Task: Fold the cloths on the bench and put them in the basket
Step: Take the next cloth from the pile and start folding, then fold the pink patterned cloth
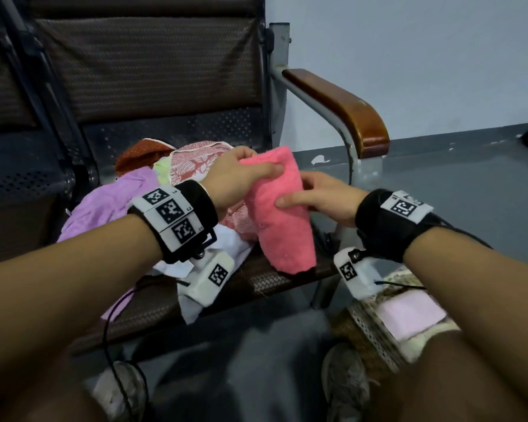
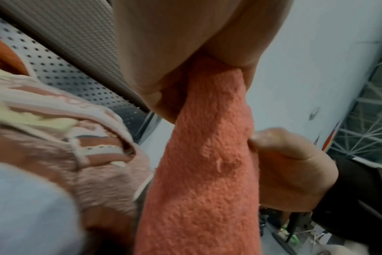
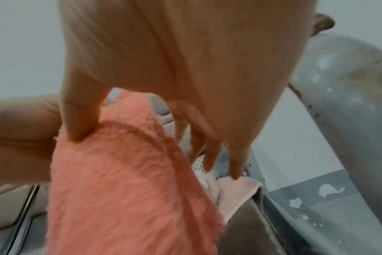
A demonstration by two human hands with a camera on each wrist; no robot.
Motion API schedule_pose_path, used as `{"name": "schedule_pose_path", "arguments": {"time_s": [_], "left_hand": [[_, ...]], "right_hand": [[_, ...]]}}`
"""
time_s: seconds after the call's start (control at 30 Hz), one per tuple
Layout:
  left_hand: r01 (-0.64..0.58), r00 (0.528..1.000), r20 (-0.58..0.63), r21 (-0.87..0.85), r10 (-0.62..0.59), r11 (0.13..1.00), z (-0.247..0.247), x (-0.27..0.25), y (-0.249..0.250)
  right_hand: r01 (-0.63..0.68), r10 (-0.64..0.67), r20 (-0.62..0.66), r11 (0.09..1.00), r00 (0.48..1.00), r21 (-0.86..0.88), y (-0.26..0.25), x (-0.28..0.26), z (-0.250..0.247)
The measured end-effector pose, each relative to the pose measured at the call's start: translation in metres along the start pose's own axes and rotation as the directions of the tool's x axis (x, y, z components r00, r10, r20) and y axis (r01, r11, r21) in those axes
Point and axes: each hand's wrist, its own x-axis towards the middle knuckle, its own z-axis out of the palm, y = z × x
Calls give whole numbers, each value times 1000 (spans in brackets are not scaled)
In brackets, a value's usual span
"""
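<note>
A pink terry cloth (image 1: pixel 279 214) hangs over the bench seat, doubled lengthwise, held by both hands. My left hand (image 1: pixel 241 175) pinches its top end between thumb and fingers. My right hand (image 1: pixel 314 196) pinches the cloth's middle, thumb in front and fingers behind. The left wrist view has the cloth (image 2: pixel 205 172) running down from the left thumb, with the right thumb (image 2: pixel 273 143) at its edge. From the right wrist, the cloth (image 3: pixel 124 181) fills the lower left under my right thumb (image 3: pixel 81 120). The woven basket (image 1: pixel 375 339) stands on the floor at lower right, a pale pink folded cloth (image 1: pixel 412 315) inside.
A heap of cloths lies on the bench seat (image 1: pixel 256 284): lilac (image 1: pixel 110 202), rust orange (image 1: pixel 141 153), red-patterned (image 1: pixel 192 166) and white (image 1: pixel 226 245). A metal armrest with a wooden top (image 1: pixel 345 108) stands to the right. My shoes (image 1: pixel 345 382) are on the grey floor below.
</note>
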Motion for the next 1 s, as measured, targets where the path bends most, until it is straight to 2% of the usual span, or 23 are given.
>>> {"name": "schedule_pose_path", "arguments": {"time_s": [0.07, 0.17, 0.23, 0.3, 0.37, 0.43, 0.5, 0.6, 0.67, 0.73, 0.77, 0.8, 0.9, 0.93, 1.0], "left_hand": [[-26, 998, 56, -115, 32, 993, 22, 1, 14], [39, 978, 210, -236, 11, 971, 61, 1, 23], [113, 919, 392, -175, -36, 978, 97, 0, 18], [183, 830, 541, -37, -134, 982, 142, -5, 3], [226, 765, 605, 68, -220, 972, 196, -12, -15], [246, 706, 638, 184, -306, 952, 251, -20, -33], [263, 601, 692, 301, -399, 917, 306, -31, -52], [246, 456, 720, 463, -523, 852, 372, -49, -86], [276, 343, 697, 566, -630, 777, 405, -60, -110], [258, 210, 658, 676, -723, 690, 431, -70, -134], [234, 175, 634, 716, -753, 657, 443, -73, -145], [212, 167, 615, 741, -770, 638, 454, -75, -157], [108, 209, 585, 783, -784, 613, 478, -78, -185], [37, 219, 594, 787, -774, 615, 482, -77, -193], [-79, 258, 615, 782, -745, 618, 489, -73, -204]], "right_hand": [[21, -18, -61, 998, 998, 56, -2, -14, -18], [27, -3, -173, 991, 985, 134, 14, -47, -53], [2, 65, -271, 970, 960, 241, 37, -75, -78], [-5, 159, -402, 933, 902, 360, 67, -106, -98], [-5, 289, -533, 882, 795, 471, 107, -137, -114], [-27, 433, -602, 826, 671, 563, 150, -168, -123], [-91, 575, -611, 765, 544, 638, 189, -201, -121], [-200, 768, -561, 629, 308, 752, 248, -245, -113], [-210, 855, -461, 509, 237, 835, 289, -266, -102], [-173, 916, -345, 381, 207, 908, 326, -281, -91], [-166, 933, -309, 339, 183, 926, 342, -285, -87], [-159, 946, -285, 308, 153, 938, 357, -289, -85], [-173, 969, -232, 243, 84, 954, 390, -294, -81], [-180, 974, -213, 223, 73, 958, 400, -293, -80], [-199, 980, -182, 195, 83, 960, 413, -290, -79]]}}
